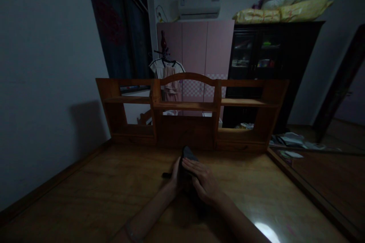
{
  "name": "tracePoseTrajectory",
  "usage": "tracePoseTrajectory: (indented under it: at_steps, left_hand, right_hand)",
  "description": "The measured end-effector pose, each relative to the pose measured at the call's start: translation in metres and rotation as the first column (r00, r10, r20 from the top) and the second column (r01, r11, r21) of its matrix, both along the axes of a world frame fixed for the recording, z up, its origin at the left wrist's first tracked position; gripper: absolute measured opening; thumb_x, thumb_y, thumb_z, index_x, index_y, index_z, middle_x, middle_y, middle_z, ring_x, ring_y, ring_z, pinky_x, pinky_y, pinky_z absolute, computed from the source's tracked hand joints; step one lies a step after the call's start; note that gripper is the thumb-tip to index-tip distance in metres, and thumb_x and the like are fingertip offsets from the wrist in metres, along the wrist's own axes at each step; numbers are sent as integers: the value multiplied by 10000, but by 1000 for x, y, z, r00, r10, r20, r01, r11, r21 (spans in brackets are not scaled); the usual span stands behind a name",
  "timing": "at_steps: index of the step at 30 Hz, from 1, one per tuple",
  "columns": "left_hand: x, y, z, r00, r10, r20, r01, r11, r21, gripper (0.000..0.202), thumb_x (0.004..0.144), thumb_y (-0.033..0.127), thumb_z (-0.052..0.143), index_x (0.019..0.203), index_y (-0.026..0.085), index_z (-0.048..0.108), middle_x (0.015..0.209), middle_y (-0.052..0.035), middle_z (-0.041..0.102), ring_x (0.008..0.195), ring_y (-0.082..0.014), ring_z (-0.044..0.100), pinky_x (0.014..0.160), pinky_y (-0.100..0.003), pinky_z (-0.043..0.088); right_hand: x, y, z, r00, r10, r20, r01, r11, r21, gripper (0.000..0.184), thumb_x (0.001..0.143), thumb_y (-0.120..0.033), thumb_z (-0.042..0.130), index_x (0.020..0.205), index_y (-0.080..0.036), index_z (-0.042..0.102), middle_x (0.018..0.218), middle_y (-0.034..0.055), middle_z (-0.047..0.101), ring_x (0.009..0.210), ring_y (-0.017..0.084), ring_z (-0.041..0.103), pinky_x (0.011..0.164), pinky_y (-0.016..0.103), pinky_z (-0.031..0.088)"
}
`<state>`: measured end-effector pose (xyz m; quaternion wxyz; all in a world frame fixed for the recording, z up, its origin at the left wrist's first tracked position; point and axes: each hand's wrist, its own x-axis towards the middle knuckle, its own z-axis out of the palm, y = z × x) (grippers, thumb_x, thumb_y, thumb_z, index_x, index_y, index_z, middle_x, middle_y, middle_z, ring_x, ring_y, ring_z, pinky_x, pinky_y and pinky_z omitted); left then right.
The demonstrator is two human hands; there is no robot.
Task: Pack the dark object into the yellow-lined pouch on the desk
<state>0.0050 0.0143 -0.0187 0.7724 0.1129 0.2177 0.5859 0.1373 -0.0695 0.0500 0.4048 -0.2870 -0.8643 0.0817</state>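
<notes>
Although the light is dim, the dark item [189, 154] reads clearly enough as lying between the two hands, above the wooden tabletop [128, 190] and on the near side of the shelf unit [185, 106]; exact identity not resolved. Long axis appears to run away from the wearer, the narrow tip projecting past the fingers toward the shelves and leaning slightly left; where the near end stops cannot be told, as it merges with shadow. Right hand [205, 180]: fingers laid close together across the item's right side, pointing forward and left, thumb nearer the wearer. Left hand [175, 174]: against the left side, fingers mostly hidden, closure cannot be told. Neither hand is nearer; both touch. Short dark strip [166, 175] shows just left of the left hand.
</notes>
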Motion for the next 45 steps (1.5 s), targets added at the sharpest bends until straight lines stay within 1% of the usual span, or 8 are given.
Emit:
tracePoseTrajectory:
  at_steps: [4,7,14,25,29,33,38,45]
  left_hand:
    - [-2,-6,5,998,-54,23,55,998,-37,280,887,306,415,806,130,617,719,-57,661,647,-153,639,712,-277,536]
    - [-5,-9,11,996,-89,27,90,996,-27,281,873,318,443,729,133,598,683,-55,653,612,-152,631,677,-275,533]
    - [-7,-10,19,996,-88,8,88,996,-1,255,843,278,466,662,137,576,609,-32,625,532,-136,592,571,-250,508]
    - [-7,-16,26,996,-92,-21,92,996,-18,263,853,278,447,687,133,590,632,-45,649,551,-143,612,583,-255,517]
    - [-11,-18,31,996,-73,-42,71,996,-58,259,853,269,436,692,138,589,626,-42,653,523,-136,609,546,-240,513]
    - [-14,-18,34,996,-58,-62,52,994,-96,264,854,258,424,674,144,579,576,-31,635,463,-123,588,485,-218,494]
    - [-16,-17,33,995,-46,-88,35,992,-119,277,849,257,416,655,142,578,508,-27,605,399,-125,556,393,-204,440]
    - [-17,-18,30,992,-52,-116,41,994,-98,277,840,290,442,696,127,613,543,-42,635,413,-144,568,413,-232,452]
  right_hand:
    - [0,0,0,1000,0,10,0,1000,-9,547,836,-144,400,1377,-216,418,1409,37,435,1303,218,394,1080,463,351]
    - [0,-1,1,1000,1,26,0,1000,-9,558,829,-144,406,1382,-215,409,1408,38,436,1301,218,398,1079,461,352]
    - [-1,1,-1,999,-12,31,12,1000,-5,555,834,-154,404,1384,-226,404,1410,34,435,1294,213,407,1078,454,356]
    - [1,2,1,999,-2,36,1,1000,21,553,831,-149,396,1380,-221,406,1406,37,444,1298,212,400,1080,456,349]
    - [2,3,0,999,0,41,-2,999,34,552,831,-150,400,1377,-228,409,1406,34,444,1295,215,405,1080,462,350]
    - [3,4,1,999,-6,47,4,999,44,565,833,-153,395,1395,-209,382,1427,36,413,1322,214,363,1094,458,335]
    - [6,5,0,998,-22,52,19,998,53,569,834,-156,390,1401,-204,370,1439,36,393,1331,217,349,1090,462,338]
    - [9,7,-2,997,-54,48,52,997,51,559,834,-147,386,1390,-205,389,1429,42,409,1323,214,361,1086,446,344]
